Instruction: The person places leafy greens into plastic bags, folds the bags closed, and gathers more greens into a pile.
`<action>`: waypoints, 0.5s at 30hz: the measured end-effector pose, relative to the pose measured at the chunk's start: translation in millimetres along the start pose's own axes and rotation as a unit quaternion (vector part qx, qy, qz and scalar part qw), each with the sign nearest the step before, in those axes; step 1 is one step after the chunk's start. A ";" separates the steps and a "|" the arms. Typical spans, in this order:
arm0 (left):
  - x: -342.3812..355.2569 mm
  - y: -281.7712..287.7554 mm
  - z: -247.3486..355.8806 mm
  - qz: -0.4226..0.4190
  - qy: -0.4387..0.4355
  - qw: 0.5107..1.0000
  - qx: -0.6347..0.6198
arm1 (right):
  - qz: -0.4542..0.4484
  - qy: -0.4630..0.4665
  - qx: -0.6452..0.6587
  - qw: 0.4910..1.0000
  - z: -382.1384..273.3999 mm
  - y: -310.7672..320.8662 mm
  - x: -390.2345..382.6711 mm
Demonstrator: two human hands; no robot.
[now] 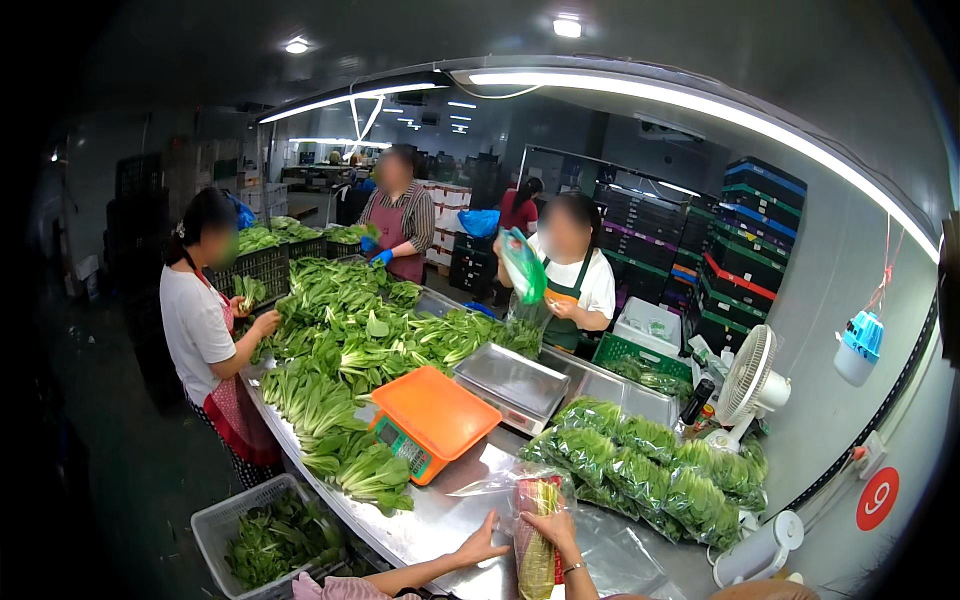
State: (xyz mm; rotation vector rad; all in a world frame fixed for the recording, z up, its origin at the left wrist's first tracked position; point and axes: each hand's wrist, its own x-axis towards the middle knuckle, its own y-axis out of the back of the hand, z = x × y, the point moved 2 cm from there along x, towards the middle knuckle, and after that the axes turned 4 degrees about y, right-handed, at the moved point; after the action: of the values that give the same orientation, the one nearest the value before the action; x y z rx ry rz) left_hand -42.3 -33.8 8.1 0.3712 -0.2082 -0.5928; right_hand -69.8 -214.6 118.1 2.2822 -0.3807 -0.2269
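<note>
Right hand [556, 531] grips bagged greens [536, 562] at the desk's [440, 528] near edge, fingers over its side, likely for steadiness. Left hand [480, 545] spread, nothing visibly held, just beside, probably standby support.

Produce-packing room: heaped greens [340, 315], an orange scale [437, 408], bagged bundles [640, 478], stacked crates [752, 245], probably cartons [450, 203] dimly behind

elongated packet [536, 566], streaked yellow-green along its middle and bordered with red at the sides; clear, crinkled film surrounds its far end. it is situated at the near side of the metal table [442, 518], long axis directed away from the viewer; whether it lies flat or tilts upward cannot be determined.
</note>
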 end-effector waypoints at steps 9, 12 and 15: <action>18.9 -52.6 -5.4 0.009 0.093 0.995 0.023 | -0.032 -0.041 -0.031 0.998 52.2 -29.2 22.7; 22.1 -51.3 -7.3 0.040 0.077 0.996 0.018 | -0.016 -0.012 0.028 0.999 64.9 -36.0 37.5; 31.7 -44.4 -27.6 0.076 0.012 0.997 0.013 | -0.032 -0.005 0.032 0.999 53.9 -43.8 38.6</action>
State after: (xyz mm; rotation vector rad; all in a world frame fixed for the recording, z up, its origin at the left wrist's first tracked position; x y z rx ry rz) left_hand -30.8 -78.5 -32.1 0.3834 -0.2186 -0.4364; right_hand -39.9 -236.9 47.9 2.3604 -0.3241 -0.2633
